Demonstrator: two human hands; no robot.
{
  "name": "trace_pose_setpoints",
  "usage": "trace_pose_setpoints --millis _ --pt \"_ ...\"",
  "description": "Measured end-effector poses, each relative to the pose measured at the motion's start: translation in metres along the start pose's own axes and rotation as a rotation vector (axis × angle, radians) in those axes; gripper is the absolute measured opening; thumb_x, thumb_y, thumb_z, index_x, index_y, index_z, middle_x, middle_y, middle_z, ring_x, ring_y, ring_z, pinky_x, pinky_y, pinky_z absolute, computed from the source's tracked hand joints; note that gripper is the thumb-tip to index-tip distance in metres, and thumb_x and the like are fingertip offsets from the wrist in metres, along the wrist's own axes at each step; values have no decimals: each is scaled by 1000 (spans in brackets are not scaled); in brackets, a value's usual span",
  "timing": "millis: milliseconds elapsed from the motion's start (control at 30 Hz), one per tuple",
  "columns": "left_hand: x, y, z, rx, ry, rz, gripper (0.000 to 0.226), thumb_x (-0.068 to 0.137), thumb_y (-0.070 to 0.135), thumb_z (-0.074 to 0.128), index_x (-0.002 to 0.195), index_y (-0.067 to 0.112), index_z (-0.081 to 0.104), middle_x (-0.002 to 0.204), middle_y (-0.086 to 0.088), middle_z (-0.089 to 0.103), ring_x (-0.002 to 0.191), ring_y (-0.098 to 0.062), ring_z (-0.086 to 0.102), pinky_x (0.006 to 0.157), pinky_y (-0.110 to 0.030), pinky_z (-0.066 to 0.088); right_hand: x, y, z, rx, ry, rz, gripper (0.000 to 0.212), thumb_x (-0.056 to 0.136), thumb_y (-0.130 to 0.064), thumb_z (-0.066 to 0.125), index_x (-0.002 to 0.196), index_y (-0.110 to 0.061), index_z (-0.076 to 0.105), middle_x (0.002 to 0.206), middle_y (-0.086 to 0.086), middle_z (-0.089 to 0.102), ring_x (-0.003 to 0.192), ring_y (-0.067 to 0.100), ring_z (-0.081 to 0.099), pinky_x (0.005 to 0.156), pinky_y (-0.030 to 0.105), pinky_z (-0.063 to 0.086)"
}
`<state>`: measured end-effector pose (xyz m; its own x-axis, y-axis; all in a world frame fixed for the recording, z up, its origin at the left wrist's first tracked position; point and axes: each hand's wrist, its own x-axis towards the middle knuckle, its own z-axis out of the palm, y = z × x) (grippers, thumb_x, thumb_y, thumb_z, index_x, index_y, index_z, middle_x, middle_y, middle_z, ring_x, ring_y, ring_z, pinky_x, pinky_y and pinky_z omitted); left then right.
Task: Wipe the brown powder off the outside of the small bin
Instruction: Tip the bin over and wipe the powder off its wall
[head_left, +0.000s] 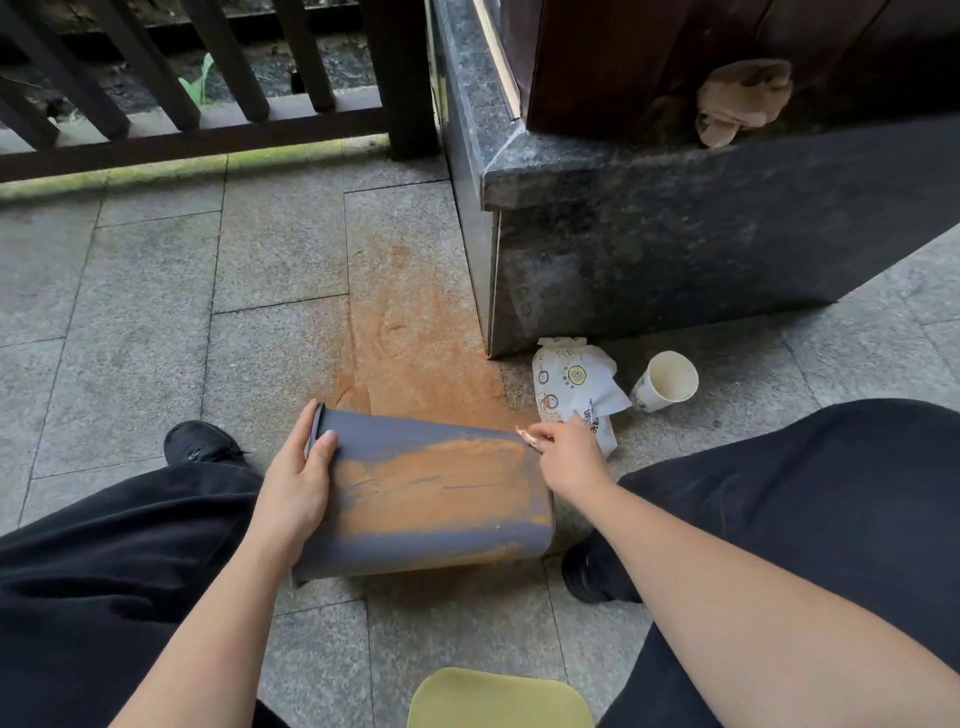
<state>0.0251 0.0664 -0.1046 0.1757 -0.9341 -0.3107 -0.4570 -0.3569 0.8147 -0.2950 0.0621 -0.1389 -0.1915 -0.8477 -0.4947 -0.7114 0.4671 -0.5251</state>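
Small bin (426, 499) lies on its side, lower centre of frame, brown powder (431, 483) smeared across its upturned wall. My left hand (298, 478) curls over the rim at the open end, steadying it. My right hand (569, 457) pinches a small wipe scrap (527, 435) at the base corner. Looks like light, stiff, smooth plastic that likely rolls; best held by the rim.

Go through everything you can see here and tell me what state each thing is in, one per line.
small bin: on its side on the floor, upper wall coated in brown powder
left hand: grips the bin's rim end
right hand: pinches a powder-stained wipe at the bin's base end
paper cup: tipped over, empty
paper bag: crumpled on the floor
rag: bunched on the stone ledge
floor: dusted with brown powder
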Motion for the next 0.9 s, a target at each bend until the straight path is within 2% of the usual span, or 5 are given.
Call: trace_pose_setpoints --millis 200,400,567,767,900 --pt "-9 -6 -4 50 -41 14 51 103 34 50 152 33 36 153 18 38 135 10 32 104 -10 22 -27 14 -33 -276 -183 44 31 92 -11 54 106 -27 77 109 3 69 92 25 63 82 35 54" --pt "-17 -2 -6 75 -68 53 52 104 29 50 153 32 34 153 19 36 134 18 29 107 -10 21 -5 7 -39 -121 -132 99 32 96 -11 52 120 -22 70 129 5 64 90 21 56 69 28 47" --pt "-13 -6 -6 24 -36 10 52 103 28 51 153 32 36 151 19 40 120 33 29 98 1 23 16 -2 -20 -17 -127 89 42 95 -2 46 128 -19 65 141 5 57 123 25 55 91 30 47" --pt "-9 -3 -4 16 -13 12 50 102 27 53 150 30 41 147 22 43 122 29 33 95 4 25 26 -18 -1 -176 -201 77 40 93 -10 48 125 -26 68 136 7 52 123 30 50 104 44 43" --pt "-12 1 -1 25 23 -4 49 102 30 54 150 32 42 145 22 44 127 15 39 101 -15 30 -4 -52 10 -241 -92 -36 34 92 -16 53 122 -25 67 121 6 48 119 29 48 106 42 35"
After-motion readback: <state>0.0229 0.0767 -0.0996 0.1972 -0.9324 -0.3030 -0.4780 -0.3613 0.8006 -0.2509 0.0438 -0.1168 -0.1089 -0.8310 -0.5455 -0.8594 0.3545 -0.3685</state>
